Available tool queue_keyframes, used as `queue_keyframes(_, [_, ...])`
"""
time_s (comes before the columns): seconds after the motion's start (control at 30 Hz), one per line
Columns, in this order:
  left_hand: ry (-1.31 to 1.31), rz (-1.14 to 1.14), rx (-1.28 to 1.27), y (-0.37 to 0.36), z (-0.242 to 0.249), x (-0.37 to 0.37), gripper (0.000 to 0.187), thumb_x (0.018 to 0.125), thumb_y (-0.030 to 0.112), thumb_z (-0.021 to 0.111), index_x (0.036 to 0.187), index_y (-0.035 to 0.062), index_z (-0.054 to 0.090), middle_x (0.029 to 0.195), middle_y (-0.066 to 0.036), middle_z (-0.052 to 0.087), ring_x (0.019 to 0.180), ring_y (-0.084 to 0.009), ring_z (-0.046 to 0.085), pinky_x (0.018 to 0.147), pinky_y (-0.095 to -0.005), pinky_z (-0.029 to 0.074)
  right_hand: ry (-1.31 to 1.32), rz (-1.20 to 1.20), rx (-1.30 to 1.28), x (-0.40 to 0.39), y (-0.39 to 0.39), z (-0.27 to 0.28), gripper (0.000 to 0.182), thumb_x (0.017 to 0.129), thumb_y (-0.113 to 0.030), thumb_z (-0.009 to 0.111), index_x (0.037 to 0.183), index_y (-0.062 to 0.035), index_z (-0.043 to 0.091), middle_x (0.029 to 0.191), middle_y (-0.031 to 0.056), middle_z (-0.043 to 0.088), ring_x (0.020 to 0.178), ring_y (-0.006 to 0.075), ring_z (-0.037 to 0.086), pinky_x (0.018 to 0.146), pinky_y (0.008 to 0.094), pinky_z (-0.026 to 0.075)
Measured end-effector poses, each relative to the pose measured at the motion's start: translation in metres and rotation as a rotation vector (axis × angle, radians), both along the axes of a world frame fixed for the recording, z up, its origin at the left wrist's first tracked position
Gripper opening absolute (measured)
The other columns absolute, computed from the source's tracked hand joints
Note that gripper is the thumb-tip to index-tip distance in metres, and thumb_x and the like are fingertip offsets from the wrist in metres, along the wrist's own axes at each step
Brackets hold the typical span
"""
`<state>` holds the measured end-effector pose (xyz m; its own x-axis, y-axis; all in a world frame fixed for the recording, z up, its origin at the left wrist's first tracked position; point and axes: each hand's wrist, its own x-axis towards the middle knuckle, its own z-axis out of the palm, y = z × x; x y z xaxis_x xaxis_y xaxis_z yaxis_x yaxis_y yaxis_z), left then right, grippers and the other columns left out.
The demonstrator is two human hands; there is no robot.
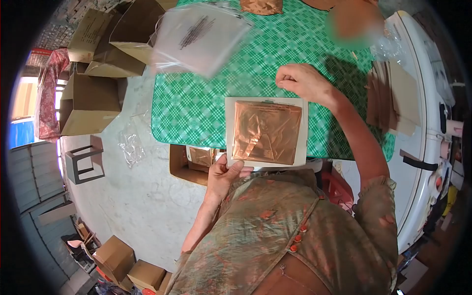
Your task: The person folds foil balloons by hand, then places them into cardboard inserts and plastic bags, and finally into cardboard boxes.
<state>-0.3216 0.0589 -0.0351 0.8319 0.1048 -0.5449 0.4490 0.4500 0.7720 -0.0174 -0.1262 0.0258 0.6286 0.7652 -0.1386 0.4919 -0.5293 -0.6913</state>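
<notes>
Coppery packet (pixel 267 135): my left hand (pixel 227 173) is pinching its near-left corner, right hand (pixel 306 82) hanging beyond it, half-curled, contents unclear.

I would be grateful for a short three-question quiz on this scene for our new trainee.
1. Multiple choice: what lies on the white card?
A) a pair of scissors
B) a shiny copper-coloured square
C) a blue cup

2. True or false: the left hand holds the white card near its lower left corner.

3. Short answer: where is the right hand in relation to the white card?

Key:
1. B
2. True
3. Over the green checked tablecloth, beyond the card's far right corner; whether it touches the cloth cannot be told.
</notes>
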Motion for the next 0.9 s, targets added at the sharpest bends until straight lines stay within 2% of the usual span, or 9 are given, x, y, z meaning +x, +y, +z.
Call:
queue_keyframes(0.1, [0.006,0.007,0.0,0.001,0.002,0.001,0.029,0.104,0.009,0.061,0.129,-0.0042,0.056,0.118,-0.016,0.072,0.102,-0.0249,0.074,0.087,-0.0347,0.062,-0.055,0.0,0.019,-0.003,0.003,0.0,0.02,0.094,-0.017,0.068,0.087,0.0002,0.063,0.075,0.0097,0.063,0.064,0.0207,0.057,0.061,0.0369,0.046])
queue_keyframes(0.3, [0.001,0.004,-0.016,0.002,0.003,0.001,0.032,0.104,0.01,0.061,0.132,-0.004,0.054,0.118,-0.016,0.072,0.102,-0.0251,0.074,0.087,-0.0347,0.062,-0.107,0.008,0.055,-0.005,0.002,-0.007,0.025,0.096,-0.021,0.068,0.085,0.0011,0.06,0.07,0.011,0.057,0.064,0.0226,0.053,0.061,0.038,0.044])
queue_keyframes(0.4, [0.001,-0.003,-0.011,0.002,0.005,0.003,0.033,0.104,0.01,0.062,0.132,-0.0041,0.053,0.119,-0.016,0.071,0.102,-0.0254,0.074,0.087,-0.0351,0.062,-0.143,0.047,0.063,-0.004,0.002,-0.006,0.031,0.096,-0.029,0.067,0.084,-0.0008,0.061,0.074,0.0153,0.062,0.067,0.0324,0.058,0.065,0.043,0.048])
queue_keyframes(0.5, [0.001,-0.013,-0.022,0.001,0.005,0.005,0.033,0.104,0.01,0.062,0.133,-0.0042,0.053,0.119,-0.015,0.071,0.102,-0.0258,0.074,0.087,-0.0354,0.062,-0.162,0.07,0.165,-0.004,0.003,-0.012,0.03,0.098,-0.023,0.066,0.083,0.0019,0.057,0.069,0.0132,0.051,0.065,0.0256,0.051,0.062,0.0404,0.044])
queue_keyframes(0.6, [-0.011,-0.032,-0.036,0.001,0.001,0.005,0.033,0.104,0.01,0.062,0.132,-0.0043,0.053,0.12,-0.015,0.071,0.102,-0.0263,0.074,0.087,-0.0356,0.062,-0.125,0.074,0.072,-0.001,0.003,-0.009,0.029,0.1,-0.023,0.064,0.085,0.0021,0.06,0.074,0.0122,0.059,0.069,0.0243,0.057,0.065,0.0394,0.047])
queue_keyframes(0.7, [-0.017,-0.037,-0.037,0.001,0.0,0.005,0.033,0.103,0.011,0.063,0.131,-0.0035,0.054,0.12,-0.015,0.071,0.101,-0.0257,0.074,0.086,-0.0352,0.063,-0.023,-0.031,0.098,0.001,0.004,-0.012,0.025,0.101,-0.022,0.062,0.094,0.0022,0.064,0.08,0.01,0.065,0.074,0.0212,0.062,0.069,0.0367,0.05])
queue_keyframes(0.8, [-0.011,-0.025,-0.039,0.0,0.004,0.005,0.032,0.103,0.013,0.064,0.13,-0.0019,0.055,0.117,-0.014,0.072,0.099,-0.0242,0.075,0.085,-0.0339,0.063,0.047,-0.052,0.116,-0.001,0.004,-0.008,0.023,0.102,-0.021,0.06,0.105,0.0008,0.067,0.086,0.0083,0.07,0.08,0.0177,0.066,0.074,0.0337,0.052])
queue_keyframes(0.9, [-0.018,-0.037,-0.039,0.0,0.004,0.005,0.032,0.103,0.013,0.064,0.13,-0.0018,0.055,0.117,-0.015,0.073,0.099,-0.0244,0.075,0.084,-0.0338,0.063,0.095,-0.074,0.046,0.0,0.006,-0.004,0.022,0.102,-0.019,0.06,0.111,-0.001,0.068,0.089,0.0069,0.071,0.084,0.015,0.067,0.076,0.0317,0.052])
